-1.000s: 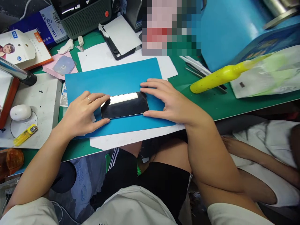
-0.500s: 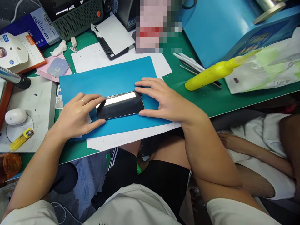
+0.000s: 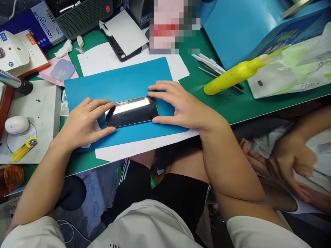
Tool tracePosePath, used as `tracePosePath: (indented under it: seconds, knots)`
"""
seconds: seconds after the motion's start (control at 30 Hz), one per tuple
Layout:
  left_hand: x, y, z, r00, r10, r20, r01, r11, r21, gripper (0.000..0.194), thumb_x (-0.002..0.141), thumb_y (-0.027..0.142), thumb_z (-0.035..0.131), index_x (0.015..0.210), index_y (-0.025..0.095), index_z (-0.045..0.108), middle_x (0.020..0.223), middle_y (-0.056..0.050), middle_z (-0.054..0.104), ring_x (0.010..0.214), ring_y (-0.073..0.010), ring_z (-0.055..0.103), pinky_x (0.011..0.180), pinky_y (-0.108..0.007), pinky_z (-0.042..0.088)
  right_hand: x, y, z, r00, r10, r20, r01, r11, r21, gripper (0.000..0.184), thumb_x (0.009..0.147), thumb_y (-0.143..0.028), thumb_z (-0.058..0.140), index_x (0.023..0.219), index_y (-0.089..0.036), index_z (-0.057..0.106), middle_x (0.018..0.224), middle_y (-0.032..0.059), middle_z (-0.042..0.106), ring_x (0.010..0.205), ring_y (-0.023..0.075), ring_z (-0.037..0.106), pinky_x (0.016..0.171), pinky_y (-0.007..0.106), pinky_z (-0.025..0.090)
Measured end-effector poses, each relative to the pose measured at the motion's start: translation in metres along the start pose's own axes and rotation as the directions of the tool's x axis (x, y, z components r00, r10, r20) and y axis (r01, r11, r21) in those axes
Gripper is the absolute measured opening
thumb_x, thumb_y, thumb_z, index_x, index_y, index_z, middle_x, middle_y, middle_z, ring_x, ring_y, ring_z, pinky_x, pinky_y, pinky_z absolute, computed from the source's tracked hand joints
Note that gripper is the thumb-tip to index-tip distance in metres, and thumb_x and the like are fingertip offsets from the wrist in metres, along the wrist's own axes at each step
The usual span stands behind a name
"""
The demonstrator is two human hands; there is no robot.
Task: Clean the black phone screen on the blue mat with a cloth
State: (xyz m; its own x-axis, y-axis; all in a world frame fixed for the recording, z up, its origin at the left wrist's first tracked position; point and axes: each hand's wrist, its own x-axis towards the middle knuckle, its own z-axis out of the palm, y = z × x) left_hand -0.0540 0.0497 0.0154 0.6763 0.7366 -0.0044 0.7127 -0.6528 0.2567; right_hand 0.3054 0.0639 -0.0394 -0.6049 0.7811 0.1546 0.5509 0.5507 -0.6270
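A smartphone (image 3: 133,115) with a dark, glossy screen lies flat on a blue mat (image 3: 116,79), a bright reflection running along its upper side. My left hand (image 3: 84,120), with a ring on one finger, spans the phone's left end, fingers at the far edge and thumb at the near one. At the right end, my right hand (image 3: 178,105) grips the corners the same way. A bit of white material (image 3: 96,126) shows partly under my left palm; its kind is unclear.
A yellow bottle (image 3: 230,78) lies right of the mat, before a blue machine (image 3: 232,31). Behind the mat is a black phone-shaped item (image 3: 117,51) under white paper. A lighter (image 3: 23,150) and white earbud case (image 3: 17,124) sit left. Another person's hands (image 3: 287,162) are at right.
The view has shifted slightly, while my hands keep their places at the phone's two ends. The other person's hands at the right have moved and come together, blurred.
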Motion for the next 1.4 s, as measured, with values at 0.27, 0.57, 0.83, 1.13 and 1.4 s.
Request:
tracePosePath:
  seconds: [0.27, 0.57, 0.83, 1.13, 1.4]
  knots:
    - [-0.0005, 0.0006, 0.0003, 1.000, -0.007, 0.001, 0.007, 1.000, 0.010, 0.068, 0.103, 0.067, 0.059, 0.156, 0.025, 0.060, 0.154, -0.015, 0.066, 0.118, -0.0354, 0.065, 0.104, -0.054, 0.053, -0.0005, -0.0008, -0.0005, 1.000, -0.007, 0.002, 0.007, 1.000, -0.007, 0.087, 0.093, -0.079, 0.068, 0.163, -0.030, 0.057, 0.168, 0.0140, 0.056, 0.160, 0.0475, 0.043, 0.132, 0.075, 0.035]
    - [-0.0013, -0.0019, 0.0006, 1.000, -0.005, -0.018, 0.005, 1.000, -0.023, 0.068, 0.103, 0.068, 0.059, 0.156, 0.025, 0.061, 0.150, -0.014, 0.069, 0.122, -0.0363, 0.065, 0.107, -0.055, 0.052, -0.0013, 0.0001, -0.0001, 1.000, 0.000, 0.006, 0.000, 1.000, 0.009, 0.083, 0.093, -0.077, 0.069, 0.163, -0.033, 0.057, 0.169, 0.0111, 0.056, 0.161, 0.0486, 0.041, 0.132, 0.078, 0.033]
    - [-0.0015, -0.0020, 0.0020, 0.999, -0.041, 0.002, 0.041, 0.995, -0.088, 0.066, 0.103, 0.067, 0.061, 0.156, 0.028, 0.060, 0.151, -0.013, 0.066, 0.124, -0.0355, 0.063, 0.109, -0.056, 0.051, -0.0019, 0.0013, 0.0006, 1.000, 0.014, 0.011, -0.014, 0.999, 0.029, 0.082, 0.092, -0.076, 0.070, 0.161, -0.033, 0.059, 0.168, 0.0109, 0.056, 0.162, 0.0502, 0.039, 0.131, 0.081, 0.031]
    - [-0.0012, -0.0048, 0.0058, 1.000, 0.007, -0.010, -0.008, 0.993, -0.116, 0.064, 0.105, 0.065, 0.060, 0.157, 0.028, 0.060, 0.149, -0.015, 0.065, 0.129, -0.0368, 0.061, 0.114, -0.059, 0.047, 0.0007, -0.0007, 0.0004, 1.000, 0.013, 0.003, -0.013, 1.000, 0.011, 0.081, 0.092, -0.074, 0.072, 0.160, -0.034, 0.060, 0.167, 0.0107, 0.057, 0.160, 0.0482, 0.042, 0.130, 0.079, 0.033]
    - [-0.0030, 0.0038, 0.0013, 0.996, -0.074, -0.057, 0.073, 0.997, -0.018, 0.085, 0.099, 0.072, 0.062, 0.169, 0.029, 0.042, 0.155, -0.015, 0.064, 0.137, -0.0413, 0.057, 0.119, -0.062, 0.041, -0.0011, -0.0073, -0.0040, 0.997, 0.081, 0.008, -0.081, 0.997, 0.019, 0.072, 0.095, -0.067, 0.066, 0.161, -0.038, 0.059, 0.173, 0.0047, 0.050, 0.162, 0.0473, 0.040, 0.132, 0.078, 0.034]
